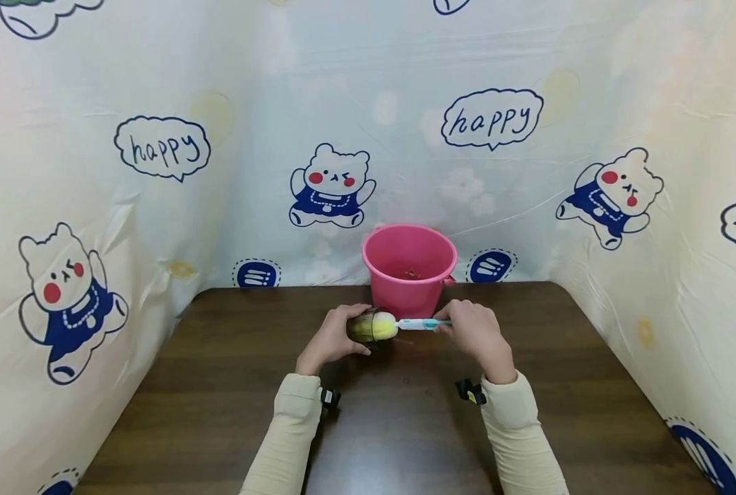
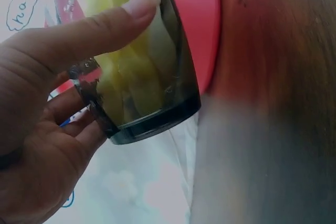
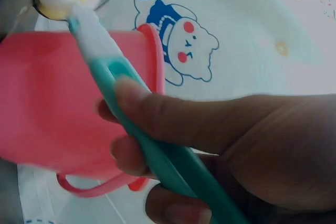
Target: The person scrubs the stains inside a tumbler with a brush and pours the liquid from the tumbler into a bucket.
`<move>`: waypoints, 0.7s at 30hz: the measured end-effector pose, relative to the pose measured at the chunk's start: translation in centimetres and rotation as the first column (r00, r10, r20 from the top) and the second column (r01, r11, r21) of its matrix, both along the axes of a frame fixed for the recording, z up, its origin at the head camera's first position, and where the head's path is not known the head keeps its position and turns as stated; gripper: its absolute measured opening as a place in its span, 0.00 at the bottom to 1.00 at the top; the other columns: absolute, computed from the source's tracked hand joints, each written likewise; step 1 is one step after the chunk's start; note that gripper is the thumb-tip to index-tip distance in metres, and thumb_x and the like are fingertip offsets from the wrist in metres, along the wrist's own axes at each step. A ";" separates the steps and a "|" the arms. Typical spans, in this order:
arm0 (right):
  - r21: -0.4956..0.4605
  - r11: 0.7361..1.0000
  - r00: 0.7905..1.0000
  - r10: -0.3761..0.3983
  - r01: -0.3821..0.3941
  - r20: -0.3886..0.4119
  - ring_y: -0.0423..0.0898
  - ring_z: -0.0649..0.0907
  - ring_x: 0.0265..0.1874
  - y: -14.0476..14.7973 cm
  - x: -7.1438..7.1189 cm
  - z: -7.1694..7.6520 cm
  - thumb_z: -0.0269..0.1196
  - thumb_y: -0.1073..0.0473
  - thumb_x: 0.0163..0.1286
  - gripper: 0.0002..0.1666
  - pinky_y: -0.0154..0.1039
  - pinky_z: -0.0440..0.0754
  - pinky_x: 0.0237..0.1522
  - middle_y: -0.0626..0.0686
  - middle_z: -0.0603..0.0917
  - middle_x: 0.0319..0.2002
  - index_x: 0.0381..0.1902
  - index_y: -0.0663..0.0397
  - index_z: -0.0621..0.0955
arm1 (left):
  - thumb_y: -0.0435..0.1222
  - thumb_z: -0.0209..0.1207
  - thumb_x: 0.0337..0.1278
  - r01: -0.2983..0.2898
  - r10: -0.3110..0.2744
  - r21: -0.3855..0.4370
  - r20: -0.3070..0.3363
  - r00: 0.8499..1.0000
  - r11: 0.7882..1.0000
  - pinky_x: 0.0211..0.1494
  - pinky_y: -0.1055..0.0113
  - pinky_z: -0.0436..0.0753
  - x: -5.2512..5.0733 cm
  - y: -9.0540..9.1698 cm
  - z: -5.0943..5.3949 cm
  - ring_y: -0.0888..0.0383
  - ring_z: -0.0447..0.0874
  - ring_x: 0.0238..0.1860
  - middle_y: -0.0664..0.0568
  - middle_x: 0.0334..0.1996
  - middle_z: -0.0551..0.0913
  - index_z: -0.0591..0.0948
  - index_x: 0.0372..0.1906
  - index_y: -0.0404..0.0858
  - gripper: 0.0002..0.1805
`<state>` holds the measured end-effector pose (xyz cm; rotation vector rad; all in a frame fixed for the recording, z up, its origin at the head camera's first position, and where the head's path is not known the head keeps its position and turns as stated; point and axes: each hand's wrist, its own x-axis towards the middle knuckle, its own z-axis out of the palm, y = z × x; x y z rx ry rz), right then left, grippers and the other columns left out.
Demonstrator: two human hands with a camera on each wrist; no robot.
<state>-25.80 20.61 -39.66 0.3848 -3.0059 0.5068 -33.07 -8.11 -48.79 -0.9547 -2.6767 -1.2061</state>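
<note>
My left hand (image 1: pixel 335 337) grips a dark tinted glass cup (image 2: pixel 152 82), tipped on its side with its mouth facing right. Inside the cup sits the yellow and white sponge head of a bottle brush (image 1: pixel 385 326), visible through the glass in the left wrist view. The brush has a white and teal handle (image 3: pixel 118 77). My right hand (image 1: pixel 474 333) holds that handle, thumb along one side and fingers curled around the other. Both hands are raised above the table, just in front of the pink bucket.
A pink bucket (image 1: pixel 405 297) stands at the table's far edge, with some small bits at its bottom. The brown wooden table (image 1: pixel 405 426) spreads in front of it. A printed cloth (image 1: pixel 250 103) hangs behind and at both sides.
</note>
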 end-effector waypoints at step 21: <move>0.052 0.998 0.995 0.045 -0.040 -0.091 0.40 0.72 0.20 0.3 1.7 1.9 0.74 0.57 0.64 0.04 0.36 0.70 0.20 0.41 0.83 0.23 0.37 0.43 0.92 | 0.34 0.82 0.37 0.013 -0.015 0.032 0.071 0.997 0.999 0.66 0.51 0.79 0.2 0.0 0.4 0.50 0.78 0.64 0.49 0.65 0.80 0.77 0.70 0.41 0.46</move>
